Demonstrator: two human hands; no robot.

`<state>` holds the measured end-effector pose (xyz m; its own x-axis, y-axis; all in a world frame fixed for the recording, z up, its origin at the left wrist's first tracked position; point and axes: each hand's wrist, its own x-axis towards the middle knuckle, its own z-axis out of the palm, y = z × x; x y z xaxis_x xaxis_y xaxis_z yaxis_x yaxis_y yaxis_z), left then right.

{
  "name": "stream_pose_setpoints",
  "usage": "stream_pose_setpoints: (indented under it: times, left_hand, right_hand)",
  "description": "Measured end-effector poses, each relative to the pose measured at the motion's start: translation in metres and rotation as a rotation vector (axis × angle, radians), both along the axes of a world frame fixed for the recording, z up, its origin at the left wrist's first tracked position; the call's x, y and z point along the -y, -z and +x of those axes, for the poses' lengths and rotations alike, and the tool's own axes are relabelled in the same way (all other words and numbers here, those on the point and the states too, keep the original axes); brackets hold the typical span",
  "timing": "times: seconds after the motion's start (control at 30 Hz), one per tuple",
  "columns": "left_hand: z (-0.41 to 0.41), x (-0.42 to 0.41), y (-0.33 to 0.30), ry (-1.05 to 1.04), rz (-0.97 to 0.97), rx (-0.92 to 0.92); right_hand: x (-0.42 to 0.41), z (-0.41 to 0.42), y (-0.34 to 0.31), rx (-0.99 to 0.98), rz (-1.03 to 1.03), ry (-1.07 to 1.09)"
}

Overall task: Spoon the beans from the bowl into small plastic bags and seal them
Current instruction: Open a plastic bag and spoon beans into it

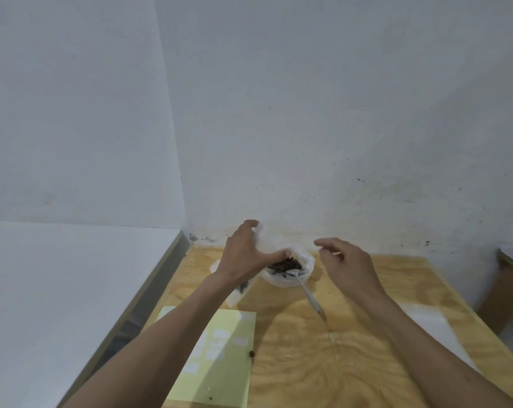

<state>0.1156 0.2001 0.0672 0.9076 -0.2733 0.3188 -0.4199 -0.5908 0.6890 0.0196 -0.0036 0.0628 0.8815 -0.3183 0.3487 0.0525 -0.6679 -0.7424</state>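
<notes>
Left hand (243,254) grips a plastic bag (268,238) above the bowl (287,273) of beans (284,265), likely so spills fall back. Right hand (349,266) hovers, fingers loose, empty. Spoon (308,293) rests in bowl.

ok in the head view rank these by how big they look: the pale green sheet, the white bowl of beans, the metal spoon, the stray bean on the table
1. pale green paper sheet, though it lies nearest the camera
2. white bowl of dark beans
3. metal spoon
4. stray dark bean on the wooden table
</notes>
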Motion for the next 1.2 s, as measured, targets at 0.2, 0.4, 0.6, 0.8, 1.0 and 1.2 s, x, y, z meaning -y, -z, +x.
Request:
stream_pose_setpoints:
  times: [0.2,0.4,0.6,0.8,1.0,1.2]
  left_hand:
    - [-0.011,0.011,0.002,0.033,0.068,0.138]
    - [-0.005,0.000,0.000,0.146,0.105,0.011]
    - [0.001,-0.014,-0.007,0.230,-0.250,-0.168]
    - [0.004,-0.016,-0.011,0.170,-0.489,-0.245]
    - [0.001,-0.017,-0.010,0.180,-0.561,-0.284]
    - [0.000,-0.012,-0.011,0.131,-0.577,-0.245]
  right_hand:
    - [-0.022,0.019,-0.058,-0.252,0.255,-0.216]
    - [-0.018,0.034,-0.054,-0.270,0.146,-0.269]
    - [-0.013,0.044,-0.041,-0.174,0.182,-0.195]
    - [-0.019,0.051,-0.038,-0.192,0.242,-0.270]
    - [-0.027,0.058,-0.037,-0.154,0.212,-0.294]
    - [-0.036,0.060,-0.035,-0.183,0.031,-0.220]
